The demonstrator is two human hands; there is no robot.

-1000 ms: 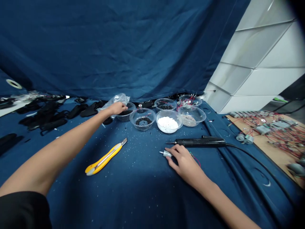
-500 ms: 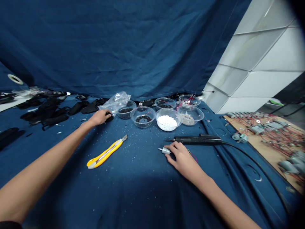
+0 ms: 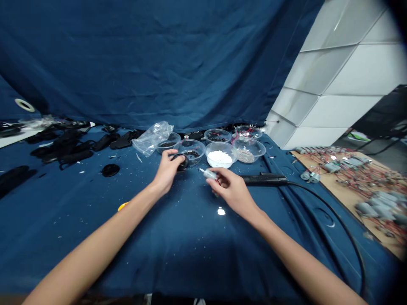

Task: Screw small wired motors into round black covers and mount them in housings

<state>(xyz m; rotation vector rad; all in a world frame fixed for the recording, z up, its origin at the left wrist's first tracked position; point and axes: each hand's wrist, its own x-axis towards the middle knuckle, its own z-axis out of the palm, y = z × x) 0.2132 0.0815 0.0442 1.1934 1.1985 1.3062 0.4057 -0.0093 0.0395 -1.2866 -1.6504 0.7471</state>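
My left hand (image 3: 165, 171) grips a small round black part (image 3: 180, 162) at its fingertips, just over the rim of a clear plastic bowl (image 3: 197, 149) holding black bits. My right hand (image 3: 230, 190) pinches a small silver DC motor (image 3: 210, 173) with a red wire at its lower side. Behind that hand lies a black soldering iron (image 3: 263, 179), its cord curving away to the right. A yellow utility knife (image 3: 123, 206) is almost wholly hidden under my left forearm. A black disc (image 3: 110, 170) lies on the blue cloth (image 3: 133, 254) left of my left hand.
Other clear bowls hold white granules (image 3: 219, 159), grey granules (image 3: 246, 156), black bits (image 3: 167, 144) and red-wired parts (image 3: 248, 132). A crumpled plastic bag (image 3: 151, 139) lies at back. Black foam strips (image 3: 63, 150) lie left; a wooden board (image 3: 349, 186) of wired motors lies right.
My left hand moved right from beside the bag to the bowl, holding the black part. My right hand lifted the motor off the cloth. The black disc came into view.
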